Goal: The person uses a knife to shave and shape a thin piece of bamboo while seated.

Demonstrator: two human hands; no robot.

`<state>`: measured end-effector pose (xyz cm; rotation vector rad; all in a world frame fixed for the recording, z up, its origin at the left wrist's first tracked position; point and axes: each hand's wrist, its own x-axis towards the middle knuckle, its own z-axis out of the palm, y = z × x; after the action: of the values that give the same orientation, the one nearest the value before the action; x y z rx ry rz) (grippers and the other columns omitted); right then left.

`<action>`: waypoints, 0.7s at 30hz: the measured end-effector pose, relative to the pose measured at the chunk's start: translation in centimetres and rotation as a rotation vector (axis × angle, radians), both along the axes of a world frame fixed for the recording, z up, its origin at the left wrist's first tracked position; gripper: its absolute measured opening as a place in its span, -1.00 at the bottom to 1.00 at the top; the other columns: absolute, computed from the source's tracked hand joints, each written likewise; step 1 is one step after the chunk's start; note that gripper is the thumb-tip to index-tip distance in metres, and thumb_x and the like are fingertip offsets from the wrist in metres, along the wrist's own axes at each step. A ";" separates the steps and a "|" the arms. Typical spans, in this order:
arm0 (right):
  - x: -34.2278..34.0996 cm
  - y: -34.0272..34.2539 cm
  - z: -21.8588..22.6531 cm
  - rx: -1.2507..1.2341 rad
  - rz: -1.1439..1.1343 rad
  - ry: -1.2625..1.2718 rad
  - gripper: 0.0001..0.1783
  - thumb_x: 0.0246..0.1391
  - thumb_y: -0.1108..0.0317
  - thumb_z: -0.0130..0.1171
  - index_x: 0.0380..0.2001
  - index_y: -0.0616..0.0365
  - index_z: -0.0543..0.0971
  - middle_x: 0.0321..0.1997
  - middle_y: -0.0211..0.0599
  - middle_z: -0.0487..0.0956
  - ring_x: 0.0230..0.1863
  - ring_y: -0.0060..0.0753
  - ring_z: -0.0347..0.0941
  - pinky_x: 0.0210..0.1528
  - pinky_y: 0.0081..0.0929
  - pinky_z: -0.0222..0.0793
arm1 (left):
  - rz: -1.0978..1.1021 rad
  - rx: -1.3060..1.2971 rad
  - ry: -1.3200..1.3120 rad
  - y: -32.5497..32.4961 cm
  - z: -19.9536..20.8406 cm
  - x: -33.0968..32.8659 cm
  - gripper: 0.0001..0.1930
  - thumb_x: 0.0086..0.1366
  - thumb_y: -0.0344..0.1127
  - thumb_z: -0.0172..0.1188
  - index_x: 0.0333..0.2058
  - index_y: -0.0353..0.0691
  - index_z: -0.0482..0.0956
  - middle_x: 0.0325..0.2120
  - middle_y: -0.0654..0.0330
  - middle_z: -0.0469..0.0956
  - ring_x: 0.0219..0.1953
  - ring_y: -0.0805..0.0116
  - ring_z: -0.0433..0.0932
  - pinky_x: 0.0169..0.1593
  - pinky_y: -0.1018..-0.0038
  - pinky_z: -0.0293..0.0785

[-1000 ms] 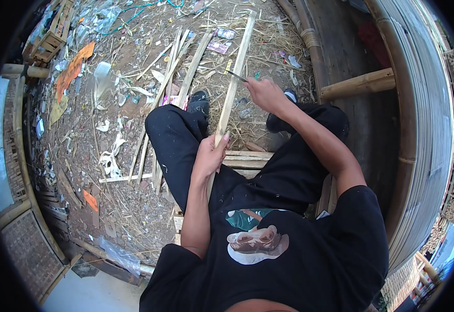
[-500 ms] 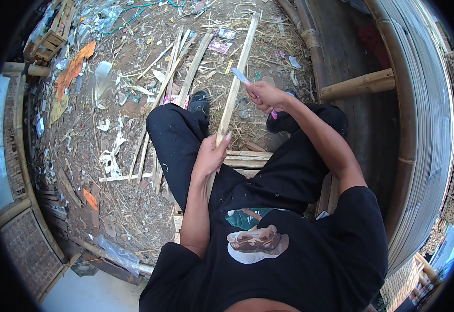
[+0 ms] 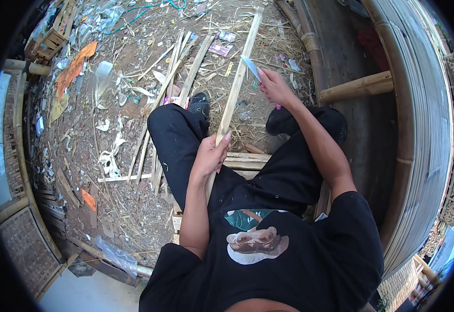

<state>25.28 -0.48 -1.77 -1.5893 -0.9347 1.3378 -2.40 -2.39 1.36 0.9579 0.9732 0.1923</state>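
Observation:
My left hand (image 3: pixel 212 154) is wrapped round the lower part of a long, pale bamboo strip (image 3: pixel 236 89). The strip slants up and away between my knees, and its near end runs back beside my left thigh. In my right hand (image 3: pixel 275 87) is a knife (image 3: pixel 250 67) with a pink handle, most of it hidden by the fingers. Its pale blade points up and left and reaches the right edge of the strip, well beyond my left hand. Whether the blade touches the wood I cannot tell.
More bamboo strips (image 3: pixel 192 68) lie on the littered ground beyond my left knee. A wooden crate (image 3: pixel 52 36) stands far left. On the right, a bamboo pole (image 3: pixel 359 86) juts from a bamboo frame. Orange scraps (image 3: pixel 76 67) and plastic lie around.
My right hand has moved slightly right and the knife has turned, so the blade now overlaps the strip further up its length. My left hand keeps its hold.

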 end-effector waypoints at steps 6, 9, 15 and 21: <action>-0.9 0.4 -1.3 -0.086 0.069 -0.137 -0.55 0.35 0.07 -0.18 -0.55 0.12 0.38 -0.69 -0.56 0.23 -0.70 -0.66 0.13 -0.68 -0.54 0.09 | 0.012 0.031 0.002 -0.1 -0.8 0.1 -0.61 0.39 -0.05 0.07 -0.53 -0.21 0.37 -0.84 0.44 0.20 -0.88 0.65 0.12 -0.82 0.60 0.05; -1.7 0.6 -1.5 -0.061 0.096 -0.144 -0.54 0.36 0.07 -0.19 -0.56 0.11 0.35 -0.73 -0.57 0.21 -0.76 -0.66 0.10 -0.73 -0.54 0.04 | 0.008 0.104 0.065 -0.1 -0.5 0.4 -0.61 0.34 -0.08 0.15 -0.56 -0.21 0.37 -0.82 0.44 0.22 -0.86 0.66 0.14 -0.80 0.58 0.04; -2.4 0.3 -2.6 0.014 0.104 -0.216 -0.55 0.38 0.09 -0.20 -0.57 0.10 0.31 -0.77 -0.58 0.18 -0.84 -0.69 0.08 -0.82 -0.60 -0.04 | -0.007 0.203 0.108 -0.4 -1.4 0.5 -0.64 0.20 -0.19 0.34 -0.60 -0.17 0.35 -0.81 0.46 0.23 -0.84 0.69 0.13 -0.78 0.63 -0.02; -2.8 -0.4 -1.2 -0.106 0.094 -0.182 -0.54 0.37 0.08 -0.22 -0.56 0.13 0.30 -0.74 -0.53 0.21 -0.83 -0.62 0.08 -0.81 -0.53 0.02 | -0.014 0.214 0.099 -0.5 -1.8 0.5 -0.64 0.13 -0.24 0.40 -0.61 -0.16 0.35 -0.79 0.45 0.26 -0.82 0.70 0.15 -0.76 0.64 0.00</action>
<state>22.47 -0.92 -2.96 -1.7913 -1.0747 1.3424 -1.91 -2.86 -0.42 1.1787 1.0511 0.2422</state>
